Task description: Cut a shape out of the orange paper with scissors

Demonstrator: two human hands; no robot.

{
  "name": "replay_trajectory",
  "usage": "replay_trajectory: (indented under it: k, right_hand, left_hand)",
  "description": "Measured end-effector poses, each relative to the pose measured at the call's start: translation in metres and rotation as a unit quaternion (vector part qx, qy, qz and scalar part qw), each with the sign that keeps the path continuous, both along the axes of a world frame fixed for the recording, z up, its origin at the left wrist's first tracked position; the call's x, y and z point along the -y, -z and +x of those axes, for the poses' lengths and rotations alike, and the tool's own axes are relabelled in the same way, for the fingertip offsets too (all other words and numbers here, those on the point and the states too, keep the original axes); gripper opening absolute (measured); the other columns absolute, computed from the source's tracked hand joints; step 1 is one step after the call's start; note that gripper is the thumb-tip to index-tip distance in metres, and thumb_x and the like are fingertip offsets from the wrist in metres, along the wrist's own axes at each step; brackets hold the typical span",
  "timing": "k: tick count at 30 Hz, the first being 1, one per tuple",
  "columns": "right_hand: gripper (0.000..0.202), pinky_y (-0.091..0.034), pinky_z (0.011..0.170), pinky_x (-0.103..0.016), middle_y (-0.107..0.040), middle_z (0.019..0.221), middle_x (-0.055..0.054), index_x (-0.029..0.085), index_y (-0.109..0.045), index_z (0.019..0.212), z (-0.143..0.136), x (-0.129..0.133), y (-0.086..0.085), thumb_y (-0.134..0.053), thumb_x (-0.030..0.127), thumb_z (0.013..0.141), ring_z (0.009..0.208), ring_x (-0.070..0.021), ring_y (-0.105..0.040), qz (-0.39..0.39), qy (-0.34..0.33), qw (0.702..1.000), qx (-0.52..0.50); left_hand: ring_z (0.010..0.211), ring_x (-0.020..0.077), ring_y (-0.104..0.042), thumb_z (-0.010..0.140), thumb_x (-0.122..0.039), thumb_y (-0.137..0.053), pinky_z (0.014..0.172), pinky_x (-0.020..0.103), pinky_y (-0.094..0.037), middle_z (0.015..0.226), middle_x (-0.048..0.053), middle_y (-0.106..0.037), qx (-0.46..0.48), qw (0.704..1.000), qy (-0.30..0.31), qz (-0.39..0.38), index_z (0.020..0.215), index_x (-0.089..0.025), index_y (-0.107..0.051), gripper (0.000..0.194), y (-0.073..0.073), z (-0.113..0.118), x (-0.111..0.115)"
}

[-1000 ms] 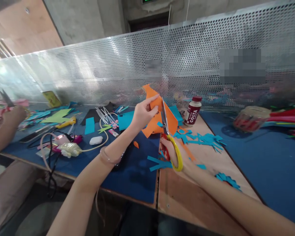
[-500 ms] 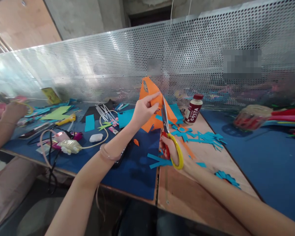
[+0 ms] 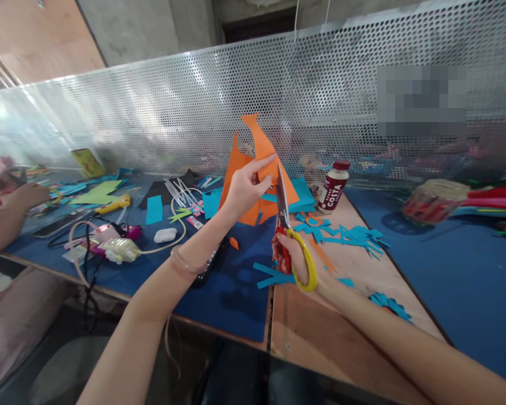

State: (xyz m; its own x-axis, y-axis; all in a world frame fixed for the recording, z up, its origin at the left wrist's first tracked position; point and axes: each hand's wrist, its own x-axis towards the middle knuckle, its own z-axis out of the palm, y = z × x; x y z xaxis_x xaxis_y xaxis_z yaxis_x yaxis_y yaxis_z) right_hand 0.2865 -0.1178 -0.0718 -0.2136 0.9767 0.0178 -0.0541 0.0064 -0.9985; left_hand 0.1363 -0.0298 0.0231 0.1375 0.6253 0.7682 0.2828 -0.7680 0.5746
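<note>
My left hand (image 3: pixel 249 188) pinches a sheet of orange paper (image 3: pixel 261 140) between thumb and fingers, holding it up above the table. The sheet has a ragged, cut-out outline with a tall strip at its top. In my right hand (image 3: pixel 297 259) is a pair of scissors (image 3: pixel 307 261) with yellow and red handles, fingers wrapped through the loops. Their blades point upward and meet the orange paper's right side, close to my left fingertips. Blue paper flowers and strips (image 3: pixel 314 225) lie beyond my right hand. Under my left forearm a dark object with buttons (image 3: pixel 204 270) is partly hidden.
A brown Costa bottle (image 3: pixel 333 188) stands behind the scraps. To the right is a jar (image 3: pixel 434 199) with colourful sticks. Cables, a white case (image 3: pixel 165 235) and a yellow cutter (image 3: pixel 113 205) lie left. Another person's hands (image 3: pixel 21 197) work farther left. A perforated metal screen (image 3: pixel 172 112) borders the table.
The orange paper's top has parted and spread, with its strip now standing higher and another point leaning left. My hands and the scissors have barely moved.
</note>
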Motion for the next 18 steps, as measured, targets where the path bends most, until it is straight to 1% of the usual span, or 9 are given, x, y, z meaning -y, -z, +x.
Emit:
replay_trajectory:
  k: [6,12,18]
  right_hand:
    - [0.04,-0.032,0.037,-0.024,-0.053,0.057,0.004,0.02,-0.054,0.07,0.0017,-0.0044,0.004,-0.055,0.058,0.084,0.037,-0.0091,-0.043,-0.003,-0.009,1.0,0.01]
    - [0.039,-0.032,0.036,-0.024,-0.051,0.053,0.005,0.021,-0.05,0.068,-0.0001,-0.0032,0.0024,-0.055,0.055,0.084,0.036,-0.0086,-0.041,-0.01,-0.009,1.0,0.001]
    - [0.035,-0.029,0.036,-0.023,-0.048,0.054,0.006,0.021,-0.048,0.068,-0.0017,0.0001,-0.0023,-0.055,0.052,0.083,0.036,-0.0073,-0.038,-0.02,0.006,1.0,-0.014]
  left_hand:
    - [0.073,0.016,-0.069,0.083,-0.009,-0.06,0.062,0.029,-0.058,0.097,0.003,-0.072,0.003,1.0,0.009,-0.019,0.126,-0.027,-0.066,0.047,0.0016,0.0004,0.0009]
    - [0.08,0.0166,-0.069,0.082,-0.011,-0.06,0.066,0.03,-0.061,0.12,0.004,-0.07,0.008,0.999,0.027,-0.032,0.126,-0.029,-0.067,0.048,-0.0001,0.0023,0.0059]
    - [0.079,0.0158,-0.069,0.082,-0.012,-0.06,0.067,0.03,-0.061,0.123,0.004,-0.069,0.0,0.999,0.032,-0.034,0.127,-0.027,-0.066,0.048,0.0003,0.0026,0.0069]
